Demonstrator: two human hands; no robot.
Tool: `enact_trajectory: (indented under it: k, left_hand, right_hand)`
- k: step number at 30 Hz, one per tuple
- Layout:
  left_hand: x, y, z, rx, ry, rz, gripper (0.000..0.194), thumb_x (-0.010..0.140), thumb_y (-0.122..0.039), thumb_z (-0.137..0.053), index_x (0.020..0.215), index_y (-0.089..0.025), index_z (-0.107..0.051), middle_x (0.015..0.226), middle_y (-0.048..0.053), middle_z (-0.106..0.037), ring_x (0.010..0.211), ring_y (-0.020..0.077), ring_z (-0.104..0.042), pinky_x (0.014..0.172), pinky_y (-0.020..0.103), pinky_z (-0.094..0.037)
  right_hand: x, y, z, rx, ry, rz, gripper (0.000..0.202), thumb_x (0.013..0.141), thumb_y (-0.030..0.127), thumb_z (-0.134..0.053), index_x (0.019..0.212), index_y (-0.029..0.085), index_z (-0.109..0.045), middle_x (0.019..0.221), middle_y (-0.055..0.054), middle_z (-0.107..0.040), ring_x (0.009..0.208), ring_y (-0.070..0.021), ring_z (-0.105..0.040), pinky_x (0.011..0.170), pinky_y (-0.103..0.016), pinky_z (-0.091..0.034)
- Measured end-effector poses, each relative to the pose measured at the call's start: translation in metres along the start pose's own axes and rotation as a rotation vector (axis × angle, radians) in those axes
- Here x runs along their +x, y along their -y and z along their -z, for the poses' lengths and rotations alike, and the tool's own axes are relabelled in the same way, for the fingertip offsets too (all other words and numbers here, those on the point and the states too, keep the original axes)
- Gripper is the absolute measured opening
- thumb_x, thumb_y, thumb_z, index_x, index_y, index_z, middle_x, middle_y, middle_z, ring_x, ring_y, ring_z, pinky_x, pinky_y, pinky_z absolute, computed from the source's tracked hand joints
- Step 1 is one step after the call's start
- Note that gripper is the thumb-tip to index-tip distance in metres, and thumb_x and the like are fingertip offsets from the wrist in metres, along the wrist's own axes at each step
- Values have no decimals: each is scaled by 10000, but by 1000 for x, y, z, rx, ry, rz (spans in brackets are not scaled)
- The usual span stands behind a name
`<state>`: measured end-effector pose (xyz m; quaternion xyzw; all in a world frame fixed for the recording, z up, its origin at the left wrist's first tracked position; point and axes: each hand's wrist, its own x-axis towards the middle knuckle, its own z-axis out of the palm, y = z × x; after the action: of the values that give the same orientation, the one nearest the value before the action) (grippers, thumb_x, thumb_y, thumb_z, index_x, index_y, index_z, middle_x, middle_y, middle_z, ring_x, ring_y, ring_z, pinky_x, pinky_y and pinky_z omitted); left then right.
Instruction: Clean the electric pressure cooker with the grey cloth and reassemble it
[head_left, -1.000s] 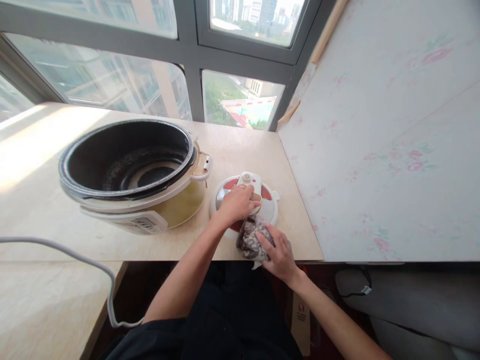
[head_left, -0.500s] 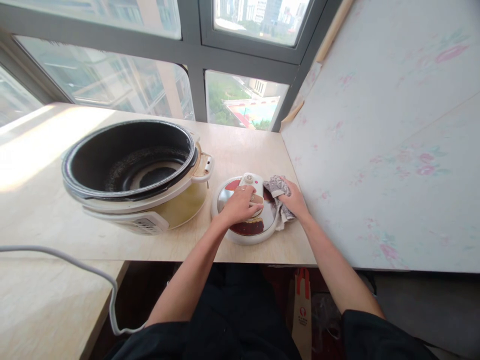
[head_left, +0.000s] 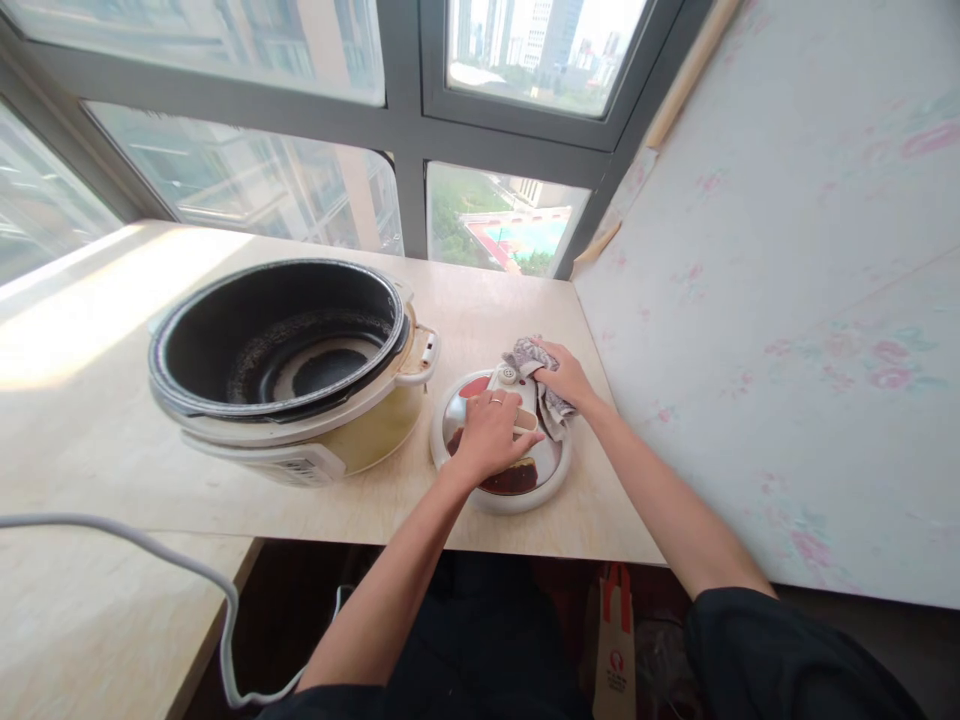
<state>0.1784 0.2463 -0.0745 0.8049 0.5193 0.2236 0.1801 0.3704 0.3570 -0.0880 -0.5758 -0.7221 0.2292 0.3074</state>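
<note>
A round cooker lid (head_left: 525, 475), white-rimmed with a shiny red and silver top, lies flat on the wooden counter (head_left: 480, 310). My left hand (head_left: 491, 435) grips the white handle across the lid's middle. My right hand (head_left: 564, 377) presses a crumpled grey patterned cloth (head_left: 534, 358) against the lid's far right edge, beside the handle's knob. To the left stands the open cream rice cooker (head_left: 289, 365) with its dark inner pot exposed.
A white power cord (head_left: 157, 560) runs over the lower counter at the left. A floral-papered wall (head_left: 787, 290) closes the right side. Windows run along the back. A red-handled paper bag (head_left: 615, 640) stands under the counter.
My right hand carried the cloth from the lid's near edge round its right side to the far edge. My left hand stayed on the handle. The view tilted slightly upward.
</note>
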Motion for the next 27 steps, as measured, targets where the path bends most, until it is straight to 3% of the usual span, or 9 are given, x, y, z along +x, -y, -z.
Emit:
enact_trajectory:
  k: [5, 10, 14, 18, 21, 24, 27]
  left_hand:
    - [-6, -4, -8, 6, -64, 43, 380, 907, -502, -643, 1142, -207, -596, 1325, 164, -544, 1292, 374, -440, 1027, 572, -369]
    - [-16, -8, -18, -21, -164, 79, 341, 923, -496, -624, 1150, -242, -641, 1410, 167, -473, 1408, 376, -335, 1086, 600, -324]
    - [-26, -18, -31, -26, -268, 121, 332, 954, -427, -603, 1240, -267, -657, 1417, 155, -540, 1395, 370, -403, 1063, 585, -357]
    - [-33, -20, -43, 1, -457, 59, 274, 984, -332, -576, 1208, -236, -701, 1385, 154, -625, 1344, 342, -521, 1022, 542, -412]
    - [-33, -17, -46, 10, -596, -5, 201, 947, -277, -648, 1112, -200, -734, 1327, 147, -664, 1306, 322, -565, 1007, 490, -453]
    - [-33, -17, -45, -17, -631, -20, 197, 896, -232, -711, 1084, -190, -751, 1328, 158, -638, 1293, 321, -560, 1006, 460, -482]
    - [-34, -22, -43, -17, -634, 58, 210, 865, -233, -745, 1072, -216, -773, 1357, 173, -565, 1272, 340, -533, 1005, 477, -486]
  right_hand:
    - [-8, 29, 2, -108, 135, 183, 693, 711, 197, -617, 1404, 193, -618, 1410, -105, -566, 1328, -261, -533, 1186, -428, -356]
    - [-38, 32, 28, -15, 275, 163, 706, 698, 170, -604, 1398, 249, -631, 1472, -77, -507, 1392, -263, -482, 1211, -435, -314]
    - [-52, 32, 51, 17, 423, 171, 654, 708, 161, -605, 1351, 261, -677, 1478, -64, -524, 1393, -276, -492, 1195, -429, -347]
    - [-42, 40, 56, 39, 529, 181, 624, 724, 156, -640, 1336, 269, -690, 1452, -54, -573, 1363, -289, -530, 1173, -439, -380]
    - [-29, 48, 49, 43, 532, 266, 639, 732, 145, -656, 1359, 268, -676, 1456, -65, -574, 1343, -287, -550, 1167, -432, -386]
    - [-22, 60, 44, -30, 540, 337, 624, 745, 155, -661, 1359, 260, -677, 1420, -81, -592, 1295, -283, -584, 1133, -417, -419]
    - [-19, 80, 42, -251, 565, 358, 571, 780, 185, -658, 1338, 300, -691, 1366, -84, -609, 1221, -291, -613, 1045, -418, -478]
